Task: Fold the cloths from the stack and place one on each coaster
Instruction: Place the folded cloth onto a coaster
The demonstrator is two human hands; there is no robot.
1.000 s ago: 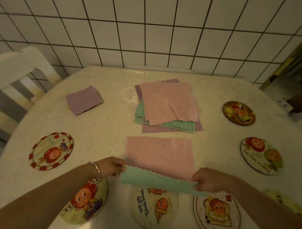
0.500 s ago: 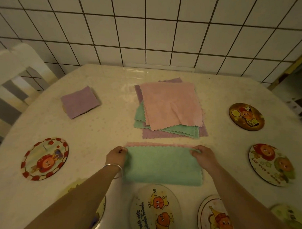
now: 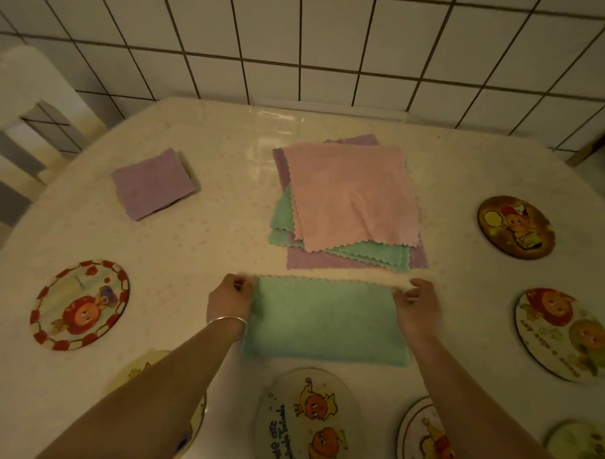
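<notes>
Item, far left: we list a white chair (image 3: 22, 112) beside the table (image 3: 225, 232). Next, a red-bordered coaster (image 3: 79, 304), and behind it a folded purple cloth (image 3: 152, 183) that hides whatever lies beneath. Our left hand (image 3: 230, 302), bracelet (image 3: 228, 323) at the wrist, pinches the far left corner of the green cloth (image 3: 326, 323), which lies folded in half on the table in front of us. Behind it sits the stack (image 3: 348, 207), pink uppermost. Our right hand (image 3: 415, 306) pinches the far right corner. Near edge: a lettered coaster (image 3: 306, 421). Far right: a dark coaster (image 3: 515, 227) and a pale coaster (image 3: 565, 333), both bare.
</notes>
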